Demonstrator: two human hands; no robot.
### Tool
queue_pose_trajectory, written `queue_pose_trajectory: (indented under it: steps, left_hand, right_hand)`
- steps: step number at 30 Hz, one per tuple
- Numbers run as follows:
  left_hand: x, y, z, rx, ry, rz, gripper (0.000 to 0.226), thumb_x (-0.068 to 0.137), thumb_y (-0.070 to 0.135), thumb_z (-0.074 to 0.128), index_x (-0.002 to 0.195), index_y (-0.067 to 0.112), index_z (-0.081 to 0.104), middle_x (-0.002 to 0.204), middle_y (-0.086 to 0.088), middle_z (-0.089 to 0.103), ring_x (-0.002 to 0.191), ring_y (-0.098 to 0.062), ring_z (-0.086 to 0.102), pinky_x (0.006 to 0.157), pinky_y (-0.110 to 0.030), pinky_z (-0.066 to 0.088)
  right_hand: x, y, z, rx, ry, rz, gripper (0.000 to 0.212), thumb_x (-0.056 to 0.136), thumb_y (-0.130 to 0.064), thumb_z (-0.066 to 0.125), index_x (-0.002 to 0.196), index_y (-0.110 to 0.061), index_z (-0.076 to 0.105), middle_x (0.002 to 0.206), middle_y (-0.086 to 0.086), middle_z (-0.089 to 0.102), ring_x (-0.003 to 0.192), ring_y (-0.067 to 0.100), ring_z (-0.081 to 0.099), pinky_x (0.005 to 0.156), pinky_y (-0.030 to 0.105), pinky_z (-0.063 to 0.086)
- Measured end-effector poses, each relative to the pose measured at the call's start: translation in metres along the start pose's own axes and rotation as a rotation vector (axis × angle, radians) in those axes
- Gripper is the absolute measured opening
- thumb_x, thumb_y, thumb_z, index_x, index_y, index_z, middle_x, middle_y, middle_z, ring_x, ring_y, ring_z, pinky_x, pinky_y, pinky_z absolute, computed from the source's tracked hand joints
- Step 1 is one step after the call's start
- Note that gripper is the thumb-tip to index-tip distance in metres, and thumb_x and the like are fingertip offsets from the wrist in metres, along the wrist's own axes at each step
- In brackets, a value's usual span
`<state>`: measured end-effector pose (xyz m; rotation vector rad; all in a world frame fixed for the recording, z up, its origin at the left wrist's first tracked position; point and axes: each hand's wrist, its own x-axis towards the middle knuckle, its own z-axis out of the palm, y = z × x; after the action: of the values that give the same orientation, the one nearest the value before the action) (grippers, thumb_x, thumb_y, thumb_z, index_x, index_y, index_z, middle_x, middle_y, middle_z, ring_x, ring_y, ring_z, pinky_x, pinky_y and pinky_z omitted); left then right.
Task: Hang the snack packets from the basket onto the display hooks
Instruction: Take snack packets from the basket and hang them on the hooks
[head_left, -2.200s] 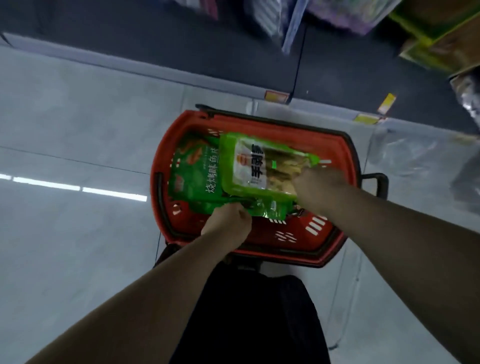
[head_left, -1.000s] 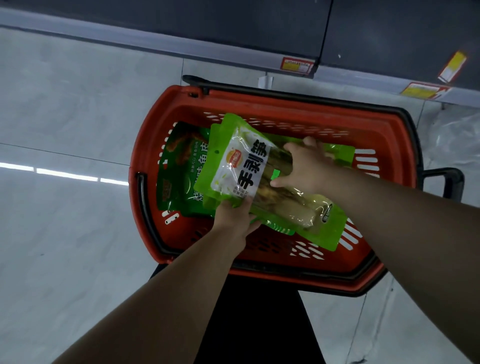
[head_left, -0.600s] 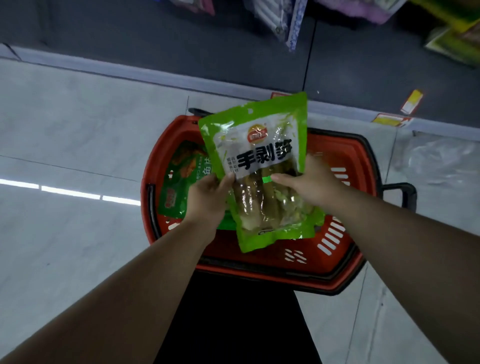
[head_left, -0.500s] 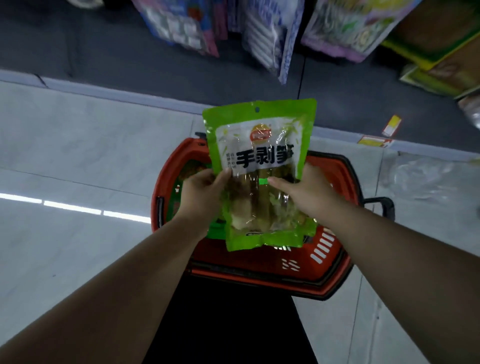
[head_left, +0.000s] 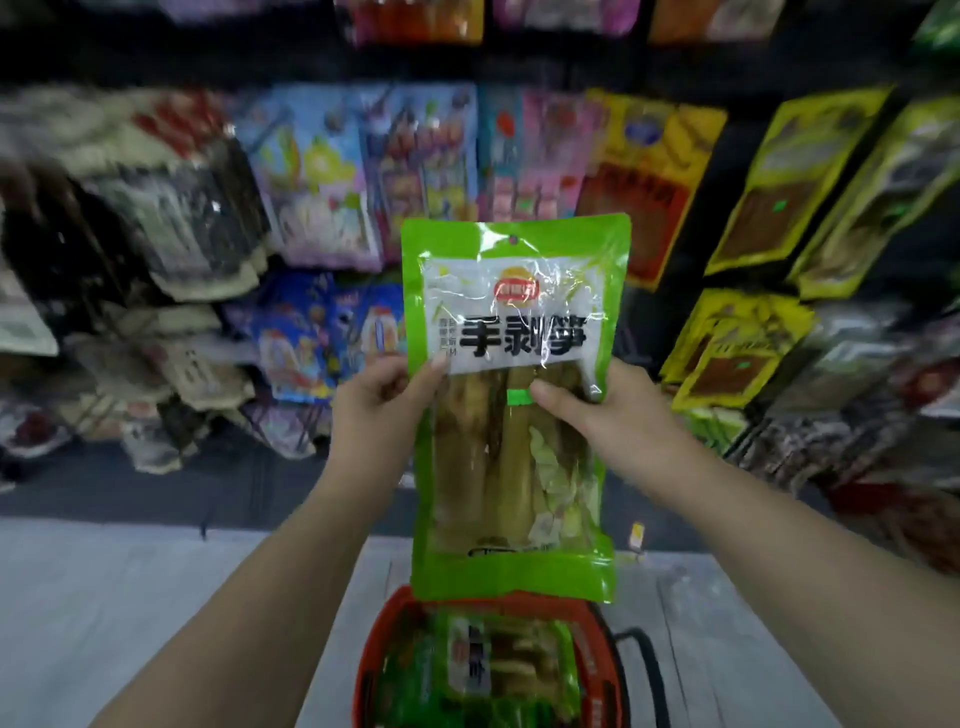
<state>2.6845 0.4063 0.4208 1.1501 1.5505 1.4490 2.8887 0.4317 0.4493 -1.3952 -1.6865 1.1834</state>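
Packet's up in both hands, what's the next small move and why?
Probably carry the green packet forward to the display, hang hole leading. Left hand and right hand hold it upright, short of the hanging packets; hooks are too blurred to pick.

The packet is bright green round the edge, with a white label panel bearing bold black characters and a round red and orange logo; its clear lower window shows pale brownish-yellow stalks. The basket is red with a black handle, holding more green packets. Behind hang yellow packs with brown centres and blue and pink packs.
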Motion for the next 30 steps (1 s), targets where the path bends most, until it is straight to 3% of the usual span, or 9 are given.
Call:
queue_pose_trajectory:
  steps: [4, 7, 12, 17, 21, 23, 25, 28, 30]
  left_hand:
    - [0.013, 0.116, 0.007, -0.088, -0.068, 0.258, 0.057, 0.084, 0.045, 0.068, 0.083, -0.011, 0.059, 0.071, -0.012, 0.051, 0.068, -0.018, 0.043, 0.064, -0.036, 0.037]
    - [0.012, 0.179, 0.02, -0.111, -0.098, 0.382, 0.038, 0.086, 0.039, 0.069, 0.079, 0.002, 0.067, 0.07, -0.012, 0.053, 0.067, -0.017, 0.043, 0.064, -0.033, 0.034]
    - [0.006, 0.237, 0.051, -0.112, -0.116, 0.521, 0.033, 0.087, 0.038, 0.068, 0.075, 0.007, 0.067, 0.065, -0.006, 0.053, 0.063, -0.012, 0.044, 0.061, -0.03, 0.032]
    - [0.0, 0.273, 0.106, -0.148, -0.097, 0.618, 0.023, 0.087, 0.029, 0.069, 0.072, 0.012, 0.07, 0.061, 0.013, 0.059, 0.058, 0.0, 0.046, 0.055, -0.02, 0.035]
    - [0.006, 0.287, 0.171, -0.134, -0.074, 0.627, 0.035, 0.082, 0.038, 0.073, 0.071, 0.005, 0.068, 0.061, -0.008, 0.055, 0.06, -0.011, 0.045, 0.057, -0.027, 0.033]
    - [0.012, 0.293, 0.211, -0.122, -0.065, 0.633, 0.043, 0.076, 0.048, 0.073, 0.075, 0.005, 0.07, 0.07, -0.025, 0.061, 0.06, -0.021, 0.051, 0.059, -0.035, 0.044]
    - [0.015, 0.303, 0.256, -0.108, -0.068, 0.623, 0.048, 0.073, 0.052, 0.072, 0.078, 0.005, 0.07, 0.072, -0.029, 0.062, 0.06, -0.024, 0.051, 0.059, -0.042, 0.047]
    - [0.016, 0.319, 0.326, -0.084, -0.071, 0.626, 0.038, 0.079, 0.043, 0.07, 0.073, 0.005, 0.07, 0.068, -0.028, 0.059, 0.06, -0.016, 0.046, 0.057, -0.03, 0.033]
    - [0.016, 0.331, 0.373, -0.084, -0.092, 0.592, 0.034, 0.083, 0.039, 0.071, 0.073, 0.006, 0.071, 0.072, -0.03, 0.061, 0.06, -0.017, 0.048, 0.055, -0.026, 0.034]
  right_hand:
    - [-0.022, -0.098, -0.057, 0.018, 0.225, -0.172, 0.015, 0.084, -0.034, 0.07, 0.099, -0.03, 0.068, 0.095, -0.016, 0.071, 0.089, -0.003, 0.066, 0.082, 0.023, 0.052]
    - [-0.04, -0.142, -0.09, 0.0, 0.362, -0.252, 0.022, 0.083, -0.037, 0.071, 0.103, -0.028, 0.068, 0.098, -0.012, 0.071, 0.094, 0.008, 0.066, 0.087, 0.031, 0.052]
    - [-0.061, -0.171, -0.142, 0.003, 0.44, -0.344, 0.024, 0.084, -0.037, 0.071, 0.105, -0.025, 0.068, 0.095, -0.015, 0.071, 0.093, 0.005, 0.066, 0.089, 0.032, 0.052]
    - [-0.061, -0.171, -0.206, -0.002, 0.495, -0.47, 0.022, 0.083, -0.031, 0.073, 0.104, -0.029, 0.067, 0.097, -0.021, 0.069, 0.092, -0.006, 0.062, 0.08, 0.02, 0.049]
    - [-0.041, -0.148, -0.274, 0.019, 0.488, -0.509, 0.023, 0.08, -0.03, 0.075, 0.102, -0.027, 0.068, 0.093, -0.019, 0.071, 0.088, -0.007, 0.064, 0.075, 0.013, 0.049]
    - [-0.031, -0.134, -0.312, 0.021, 0.467, -0.518, 0.018, 0.082, -0.031, 0.073, 0.098, -0.028, 0.068, 0.09, -0.021, 0.071, 0.084, -0.011, 0.063, 0.07, 0.007, 0.047]
    - [-0.021, -0.118, -0.355, 0.026, 0.462, -0.528, 0.016, 0.083, -0.03, 0.072, 0.098, -0.028, 0.069, 0.09, -0.022, 0.071, 0.083, -0.012, 0.063, 0.068, 0.006, 0.045]
    - [-0.008, -0.099, -0.424, 0.006, 0.482, -0.526, 0.013, 0.083, -0.031, 0.072, 0.095, -0.032, 0.067, 0.091, -0.022, 0.07, 0.086, -0.012, 0.062, 0.069, 0.008, 0.045]
    - [-0.002, -0.088, -0.47, 0.004, 0.493, -0.508, 0.012, 0.084, -0.031, 0.072, 0.093, -0.033, 0.065, 0.089, -0.023, 0.069, 0.083, -0.016, 0.061, 0.065, 0.003, 0.043]
